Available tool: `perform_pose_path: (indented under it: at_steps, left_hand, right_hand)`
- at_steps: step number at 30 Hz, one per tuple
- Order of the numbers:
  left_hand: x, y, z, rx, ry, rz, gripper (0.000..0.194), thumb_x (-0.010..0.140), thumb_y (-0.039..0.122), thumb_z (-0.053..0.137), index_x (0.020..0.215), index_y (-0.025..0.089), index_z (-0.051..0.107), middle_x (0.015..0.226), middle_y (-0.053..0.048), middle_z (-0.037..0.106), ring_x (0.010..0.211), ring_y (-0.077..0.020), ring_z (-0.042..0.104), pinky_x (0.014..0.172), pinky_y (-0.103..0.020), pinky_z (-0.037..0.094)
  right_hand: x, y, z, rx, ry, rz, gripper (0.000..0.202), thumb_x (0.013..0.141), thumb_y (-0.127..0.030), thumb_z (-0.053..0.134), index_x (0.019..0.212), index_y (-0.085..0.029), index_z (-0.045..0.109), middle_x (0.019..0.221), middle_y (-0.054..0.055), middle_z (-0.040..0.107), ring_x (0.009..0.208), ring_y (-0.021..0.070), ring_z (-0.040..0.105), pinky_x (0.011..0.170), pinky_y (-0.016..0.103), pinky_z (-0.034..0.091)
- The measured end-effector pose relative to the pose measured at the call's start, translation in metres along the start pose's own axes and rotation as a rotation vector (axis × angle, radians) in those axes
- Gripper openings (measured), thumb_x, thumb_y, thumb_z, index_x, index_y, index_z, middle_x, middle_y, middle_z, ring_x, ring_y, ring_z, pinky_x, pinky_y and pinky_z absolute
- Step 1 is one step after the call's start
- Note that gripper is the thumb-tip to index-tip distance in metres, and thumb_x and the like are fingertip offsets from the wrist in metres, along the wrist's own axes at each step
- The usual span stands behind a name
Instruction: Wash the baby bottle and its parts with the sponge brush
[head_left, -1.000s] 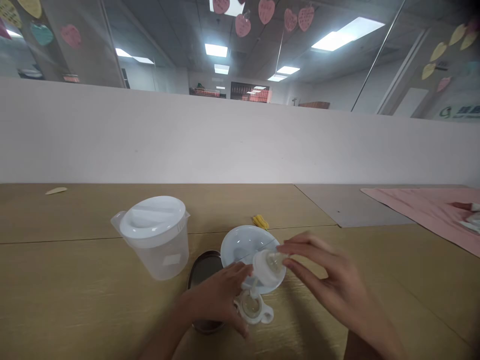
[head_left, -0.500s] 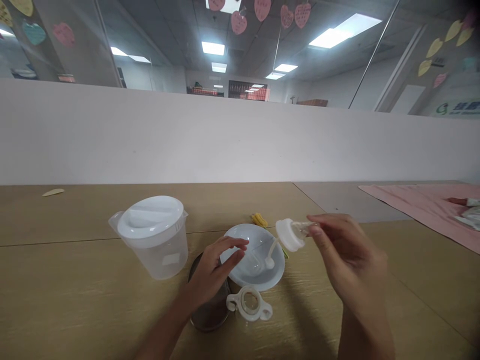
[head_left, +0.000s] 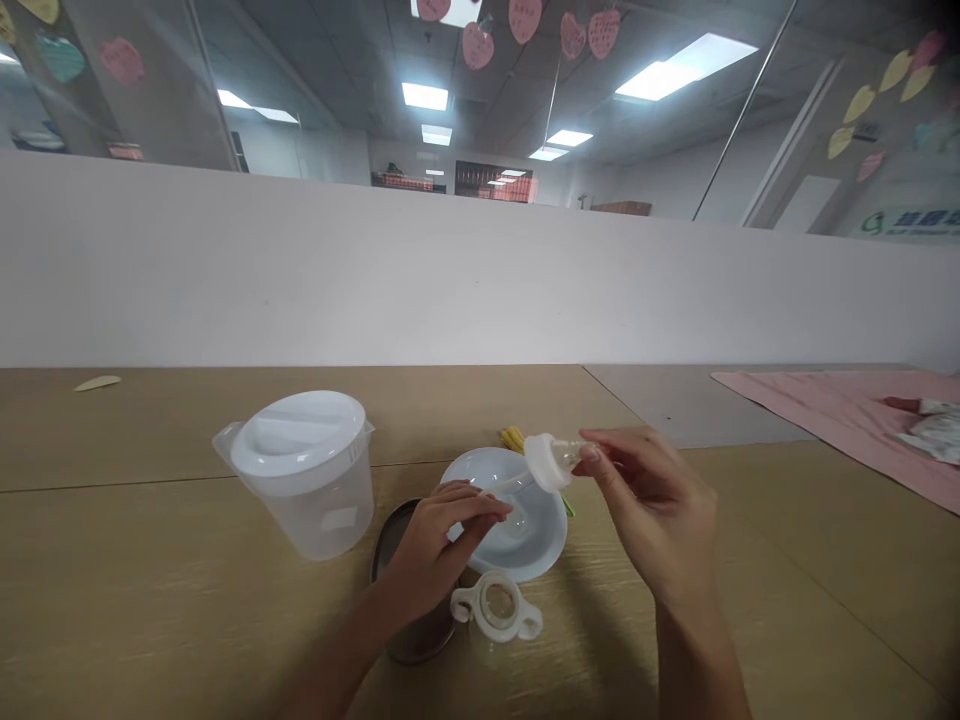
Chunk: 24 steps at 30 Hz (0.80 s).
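Right hand (head_left: 654,500) pinches the clear teat (head_left: 568,456) of the white bottle cap (head_left: 541,463), held over the bowl (head_left: 541,545); left hand (head_left: 439,535), thumb and fingers nearly together, is at the far end of the straw (head_left: 511,485), contact unclear. Two-handled bottle (head_left: 499,608) stands nearer on the wood-toned table (head_left: 150,590), beside a dark tray (head_left: 429,637); lidded pitcher (head_left: 322,515) left. Behind: white wall (head_left: 450,280), glass (head_left: 337,60) above, lit ceiling panels (head_left: 425,97).

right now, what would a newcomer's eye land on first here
Probably the white cap, held by its clear tip in the right hand over the pale bowl, its thin tube running toward the left hand. Next, the lidded pitcher standing to the left, then the pink cloth at far right.
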<state>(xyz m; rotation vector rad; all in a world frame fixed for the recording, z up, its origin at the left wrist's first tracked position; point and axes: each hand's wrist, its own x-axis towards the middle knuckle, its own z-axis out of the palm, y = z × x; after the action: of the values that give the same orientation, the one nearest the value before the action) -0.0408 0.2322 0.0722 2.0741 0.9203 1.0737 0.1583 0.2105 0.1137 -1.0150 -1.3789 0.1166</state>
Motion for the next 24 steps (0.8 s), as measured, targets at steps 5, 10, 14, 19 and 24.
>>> perform_pose_path:
  at_steps: [5, 10, 14, 19, 24]
  left_hand:
    - [0.0, -0.007, -0.004, -0.054, -0.01, -0.138, 0.028, 0.089, 0.031, 0.045, 0.1, 0.02, 0.068, 0.093, -0.003, 0.071, 0.082, -0.0156, 0.064, 0.076, -0.026, 0.048]
    - [-0.001, -0.022, 0.006, -0.058, -0.111, -0.315, 0.041, 0.089, 0.038, 0.042, 0.124, 0.019, 0.053, 0.106, -0.006, 0.067, 0.079, -0.0148, 0.063, 0.076, -0.029, 0.049]
    - [-0.005, -0.044, 0.019, 0.055, -0.155, -0.328, 0.047, 0.088, 0.042, 0.042, 0.129, 0.021, 0.047, 0.119, -0.007, 0.061, 0.092, -0.017, 0.059, 0.086, -0.032, 0.047]
    - [-0.01, -0.058, 0.031, 0.283, -0.226, -0.32, 0.048, 0.09, 0.036, 0.036, 0.134, 0.016, 0.04, 0.123, -0.012, 0.058, 0.108, -0.0221, 0.053, 0.094, -0.04, 0.04]
    - [-0.008, -0.052, 0.04, 0.51, -0.313, -0.285, 0.042, 0.089, 0.027, 0.037, 0.127, 0.011, 0.046, 0.115, -0.016, 0.062, 0.112, -0.0264, 0.051, 0.097, -0.048, 0.032]
  right_hand:
    - [0.006, 0.01, -0.009, -0.099, 0.336, 0.037, 0.018, 0.078, -0.033, 0.067, 0.086, -0.018, 0.068, 0.083, 0.003, 0.062, 0.064, 0.014, 0.064, 0.06, 0.03, 0.057]
    - [0.01, 0.011, -0.013, -0.122, 0.313, 0.073, 0.02, 0.078, -0.036, 0.066, 0.087, -0.018, 0.067, 0.082, 0.003, 0.062, 0.061, 0.014, 0.064, 0.058, 0.03, 0.057]
    - [0.007, 0.011, -0.007, -0.11, 0.216, 0.056, 0.019, 0.078, -0.036, 0.065, 0.087, -0.019, 0.067, 0.084, 0.003, 0.062, 0.063, 0.0132, 0.063, 0.057, 0.029, 0.057]
    - [0.003, 0.01, -0.001, -0.133, 0.152, 0.048, 0.018, 0.08, -0.035, 0.064, 0.088, -0.02, 0.068, 0.085, 0.004, 0.063, 0.064, 0.0131, 0.063, 0.058, 0.028, 0.056]
    - [0.003, 0.008, 0.0, -0.172, 0.104, 0.042, 0.018, 0.081, -0.036, 0.062, 0.087, -0.02, 0.068, 0.082, 0.003, 0.063, 0.065, 0.0129, 0.062, 0.059, 0.027, 0.056]
